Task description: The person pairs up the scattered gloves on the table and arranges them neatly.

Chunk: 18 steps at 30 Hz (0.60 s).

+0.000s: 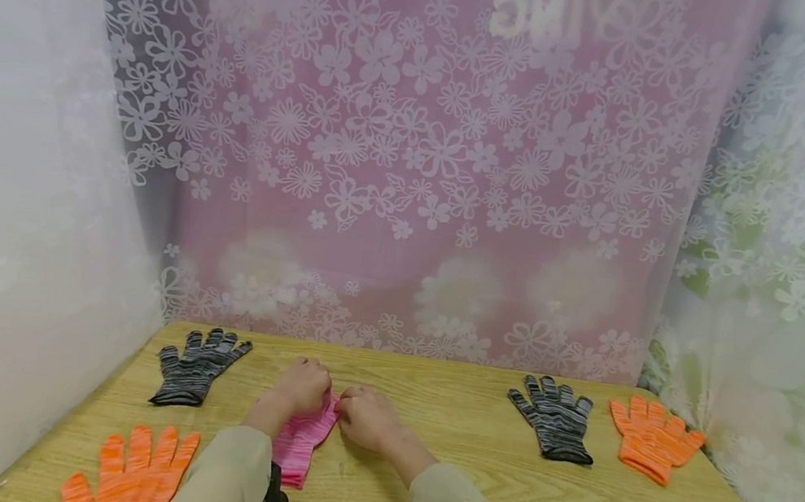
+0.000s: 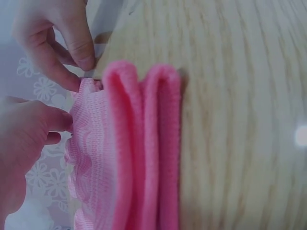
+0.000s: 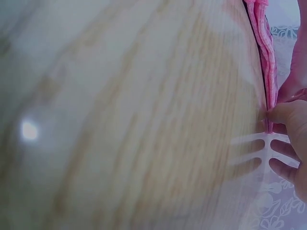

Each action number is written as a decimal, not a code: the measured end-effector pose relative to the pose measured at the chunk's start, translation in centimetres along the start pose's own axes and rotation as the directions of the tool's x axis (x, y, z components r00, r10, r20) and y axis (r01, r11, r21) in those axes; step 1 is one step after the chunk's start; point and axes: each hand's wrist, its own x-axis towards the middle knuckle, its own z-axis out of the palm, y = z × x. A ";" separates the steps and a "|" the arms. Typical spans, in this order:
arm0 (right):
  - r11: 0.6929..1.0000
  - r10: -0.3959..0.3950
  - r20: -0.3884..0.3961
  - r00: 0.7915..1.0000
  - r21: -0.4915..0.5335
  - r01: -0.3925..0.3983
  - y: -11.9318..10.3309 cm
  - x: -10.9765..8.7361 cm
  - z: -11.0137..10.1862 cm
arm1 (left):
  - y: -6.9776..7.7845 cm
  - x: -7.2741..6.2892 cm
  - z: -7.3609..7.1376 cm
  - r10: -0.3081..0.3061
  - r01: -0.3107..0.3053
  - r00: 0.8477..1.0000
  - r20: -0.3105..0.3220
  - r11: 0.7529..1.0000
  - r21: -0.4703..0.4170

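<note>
A pink knit glove [image 1: 295,451] lies on the table left of centre, its cuff toward me. At its far end, my left hand [image 1: 304,386] pinches the edge between thumb and finger. My right hand [image 1: 366,419] pinches the glove's far right corner. In the left wrist view, the open cuff edge of the pink glove [image 2: 127,158] stands in folds close to the camera, with both hands beyond it. The right wrist view has the thumb and forefinger of my right hand [image 3: 293,127] on the tip of the glove. The glove's fingers are mostly hidden under my hands.
A grey-black glove [image 1: 194,372] lies at the back left, and an orange glove [image 1: 136,468] at the front left beside my left sleeve. Another grey-black glove [image 1: 556,418] and an orange glove [image 1: 653,439] lie on the right. Flowered sheets [image 1: 426,163] enclose the wooden table [image 1: 466,487].
</note>
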 end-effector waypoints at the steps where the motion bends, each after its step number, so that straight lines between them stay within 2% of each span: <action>1: 1.000 0.000 -0.001 1.000 0.000 0.000 0.0 0.0 0.0 | 0.0 0.0 0.0 -0.003 0.003 1.000 -0.003 1.000 -0.005; 13: 1.000 -0.012 -0.003 1.000 -0.007 0.012 0.1 0.0 0.1 | 0.1 -0.2 -0.3 -0.030 0.030 0.999 0.030 1.000 -0.007; 18: 1.000 -0.015 -0.001 1.000 -0.009 0.015 0.1 0.0 0.2 | 0.1 -0.2 -0.1 -0.013 0.013 1.000 0.014 1.000 -0.006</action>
